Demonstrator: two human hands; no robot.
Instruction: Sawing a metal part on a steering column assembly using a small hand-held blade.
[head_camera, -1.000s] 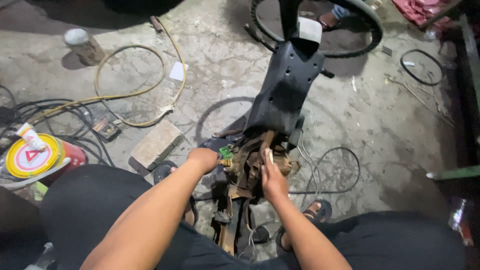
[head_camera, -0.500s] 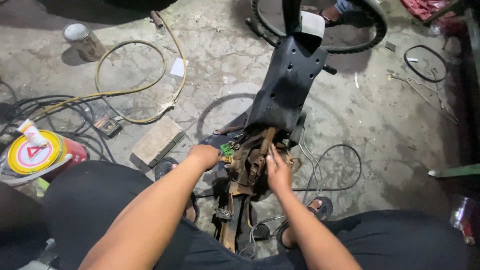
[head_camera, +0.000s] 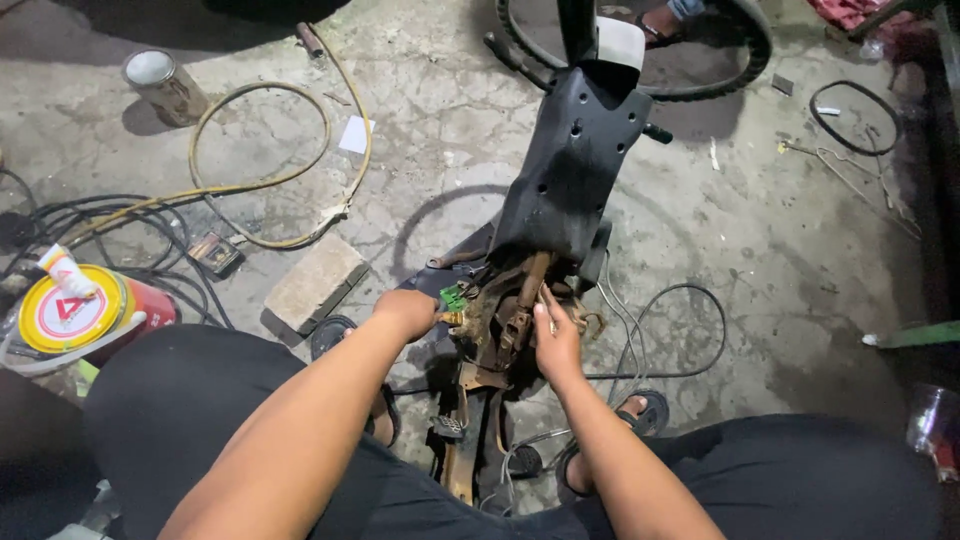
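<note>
Cracked grey concrete floor (head_camera: 760, 250) fills the frame, dim at the edges and littered with workshop odds and ends. Largest on it is a stripped motorbike frame lying up the middle: a black plastic panel (head_camera: 575, 160) running toward a tyre (head_camera: 740, 50) at the top, and below it a rusty metal assembly (head_camera: 505, 320) at centre frame, with grey cables (head_camera: 650, 330) looping off to its right. A yellow hose (head_camera: 280, 150) curls across the upper left, a tangle of black cords (head_camera: 110, 225) lies at the left edge, and a yellow-lidded tin (head_camera: 70, 310) sits at lower left. Smaller still are a brick (head_camera: 315, 285) left of centre and a small can (head_camera: 160, 85) in the upper left corner.

The person sits over the frame, legs either side, both arms reaching into the rusty assembly. By the look of it, the step in hand is working loose or fitting a small part there; a next move would seem to call for steady grip on both sides of the joint.

The left hand (head_camera: 408, 312) is curled closed just left of the assembly, beside a small green piece (head_camera: 455, 296); what its fingers pinch I cannot tell. The right hand (head_camera: 556, 338) rests on the assembly's right side, fingers (head_camera: 543, 308) lightly bent and touching the rusty metal, not clearly closed around anything.
</note>
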